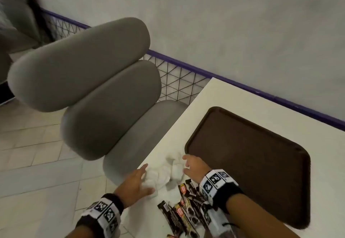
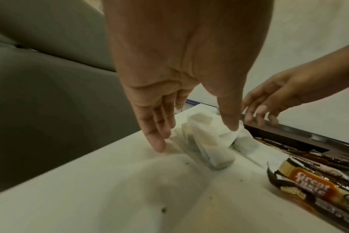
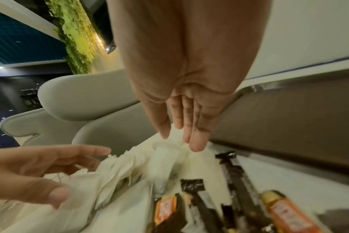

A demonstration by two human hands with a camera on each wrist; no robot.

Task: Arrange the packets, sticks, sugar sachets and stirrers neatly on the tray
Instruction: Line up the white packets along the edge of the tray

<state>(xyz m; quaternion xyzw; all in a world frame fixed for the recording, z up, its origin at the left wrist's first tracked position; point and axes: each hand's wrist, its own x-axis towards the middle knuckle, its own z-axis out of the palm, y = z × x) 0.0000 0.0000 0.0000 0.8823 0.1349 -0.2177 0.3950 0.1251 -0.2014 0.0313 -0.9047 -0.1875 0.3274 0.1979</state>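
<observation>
Dark sticks (image 1: 188,209) lie nearest; white sachets (image 1: 168,172) between both spread hands.

**Wrist-worn bands and markers on the two bare forearms**

The left hand (image 1: 137,182) and the right hand (image 1: 194,166) are bare. Each wrist carries a black fabric band (image 1: 228,194) beneath a white blocky mount (image 1: 214,183) faced with square black-and-white coded markers (image 1: 109,213). A thin black cord (image 1: 228,224) runs near the right mount.
</observation>
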